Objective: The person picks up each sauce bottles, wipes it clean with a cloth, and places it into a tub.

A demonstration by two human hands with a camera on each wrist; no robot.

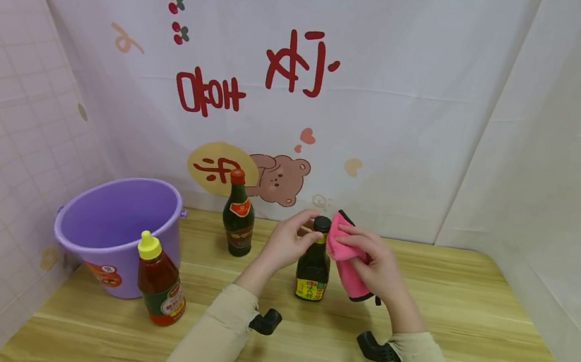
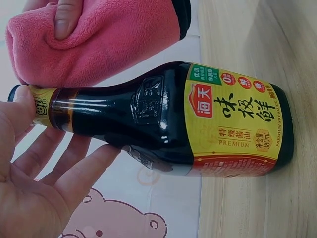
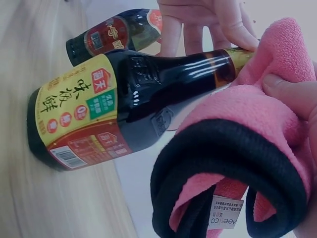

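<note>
A dark soy sauce bottle point(image 1: 313, 268) with a black cap and yellow label stands upright on the table. My left hand point(image 1: 287, 243) holds it by the neck, thumb on the near side and fingers behind, as the left wrist view shows. In my right hand point(image 1: 378, 267) is a folded pink cloth point(image 1: 348, 276) with black edging, gripped between thumb and fingers. The cloth lies against the right side of the bottle's neck, near the cap. In the right wrist view, the cloth point(image 3: 237, 111) covers part of the neck and the cap.
A green bottle with a red cap point(image 1: 238, 223) stands behind and to the left. Farther left are a purple bucket point(image 1: 173, 241) and a red sauce bottle with a yellow cap point(image 1: 160, 284). The wooden table point(image 1: 471, 339) ends at a printed white curtain point(image 1: 392, 127).
</note>
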